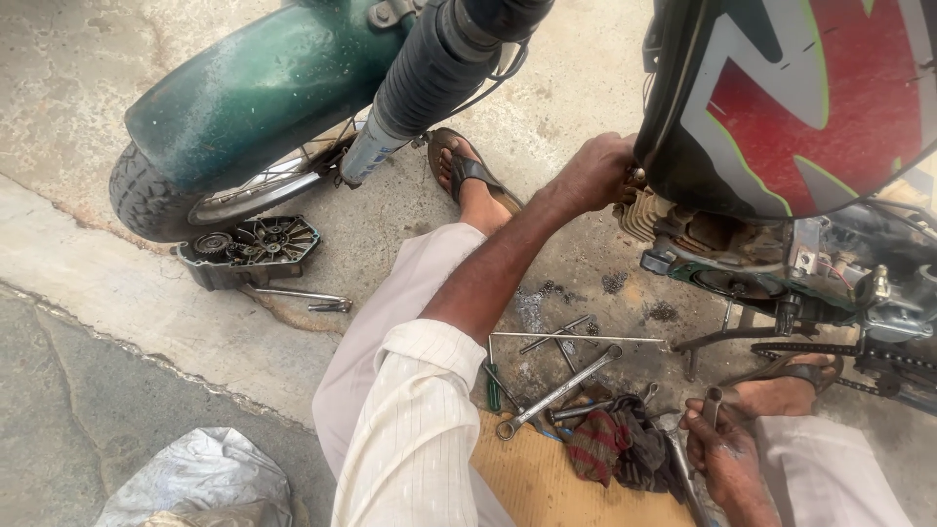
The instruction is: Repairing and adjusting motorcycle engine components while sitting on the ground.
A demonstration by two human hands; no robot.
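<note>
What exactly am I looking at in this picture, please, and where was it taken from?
The camera sits on a person's head and looks down, so you see their own arms, legs and sandalled feet. They sit on the ground beside a motorcycle. Its green front mudguard and front wheel are at upper left, and the red and black fuel tank is at upper right with the engine below it.

The left hand reaches up to the engine just under the tank. The right hand holds a small metal tool near the right foot.

On the concrete lie an engine cover with gears showing, a long spanner, a thin metal rod, a green-handled screwdriver, a dark rag, a sheet of cardboard and a grey plastic bag.
</note>
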